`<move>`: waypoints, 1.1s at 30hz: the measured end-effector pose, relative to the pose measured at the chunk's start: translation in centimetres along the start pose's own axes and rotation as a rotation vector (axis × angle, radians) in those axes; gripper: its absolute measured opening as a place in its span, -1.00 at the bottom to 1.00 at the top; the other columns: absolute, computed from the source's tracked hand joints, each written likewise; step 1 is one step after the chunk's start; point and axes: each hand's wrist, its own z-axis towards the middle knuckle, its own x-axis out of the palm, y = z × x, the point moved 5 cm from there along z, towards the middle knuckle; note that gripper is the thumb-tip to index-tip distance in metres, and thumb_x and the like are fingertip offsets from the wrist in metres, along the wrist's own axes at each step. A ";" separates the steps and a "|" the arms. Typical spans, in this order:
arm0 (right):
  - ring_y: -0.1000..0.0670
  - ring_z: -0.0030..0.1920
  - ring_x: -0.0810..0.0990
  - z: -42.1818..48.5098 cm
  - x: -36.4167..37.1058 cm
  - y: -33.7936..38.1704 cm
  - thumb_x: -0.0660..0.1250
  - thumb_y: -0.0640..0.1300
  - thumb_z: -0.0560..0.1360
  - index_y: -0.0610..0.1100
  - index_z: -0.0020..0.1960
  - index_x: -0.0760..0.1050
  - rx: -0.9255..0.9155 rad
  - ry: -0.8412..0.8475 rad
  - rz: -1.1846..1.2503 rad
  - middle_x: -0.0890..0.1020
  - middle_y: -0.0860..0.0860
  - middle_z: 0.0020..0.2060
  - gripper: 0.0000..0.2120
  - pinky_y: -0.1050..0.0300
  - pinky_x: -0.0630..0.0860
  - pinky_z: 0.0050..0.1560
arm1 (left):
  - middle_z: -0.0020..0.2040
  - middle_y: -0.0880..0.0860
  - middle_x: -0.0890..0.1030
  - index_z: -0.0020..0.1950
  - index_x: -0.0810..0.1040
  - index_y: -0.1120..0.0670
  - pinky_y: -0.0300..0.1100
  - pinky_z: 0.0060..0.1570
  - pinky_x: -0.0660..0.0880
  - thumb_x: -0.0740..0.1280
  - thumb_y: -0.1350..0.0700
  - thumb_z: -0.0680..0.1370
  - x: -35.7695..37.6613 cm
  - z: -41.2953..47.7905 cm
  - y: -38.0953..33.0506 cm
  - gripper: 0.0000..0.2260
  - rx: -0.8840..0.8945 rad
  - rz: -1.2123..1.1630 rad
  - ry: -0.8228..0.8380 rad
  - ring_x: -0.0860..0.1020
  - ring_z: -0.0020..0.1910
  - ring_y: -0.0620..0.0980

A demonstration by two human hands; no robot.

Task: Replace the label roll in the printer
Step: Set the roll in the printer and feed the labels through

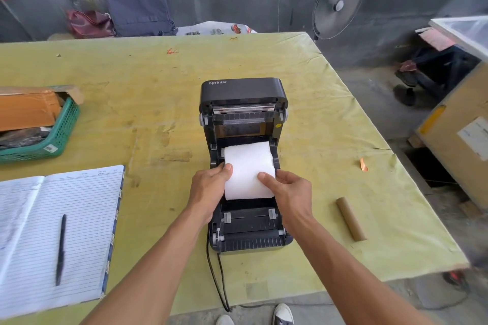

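1. We see the label printer (244, 166) near the middle of the surface (317, 113), lid raised, with the new label roll (248, 163) sitting in its bay.
2. Left hand (211, 185) and right hand (287, 190) flank the roll; the fingers (265, 178) are clamped on the loose paper end, thumbs on top, at its two side edges.
3. Judgement: the roll is light and firm, but the free paper is thin, limp and creases easily. We would hold both edges evenly, pulling straight toward the front guides.
4. The spent cardboard core (351, 219) lies near the surface's right edge.
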 end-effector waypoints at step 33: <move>-0.19 0.47 0.29 0.7 3.8 7.4 0.56 -0.01 0.39 -0.13 0.60 0.05 -0.713 0.371 -1.468 0.29 -0.11 0.53 -0.02 -0.11 0.43 0.36 | 0.57 0.04 0.24 0.61 0.05 0.02 -0.06 0.43 0.23 0.48 0.12 0.49 1.6 -0.6 -7.0 -0.18 0.296 1.054 0.278 0.21 0.53 0.07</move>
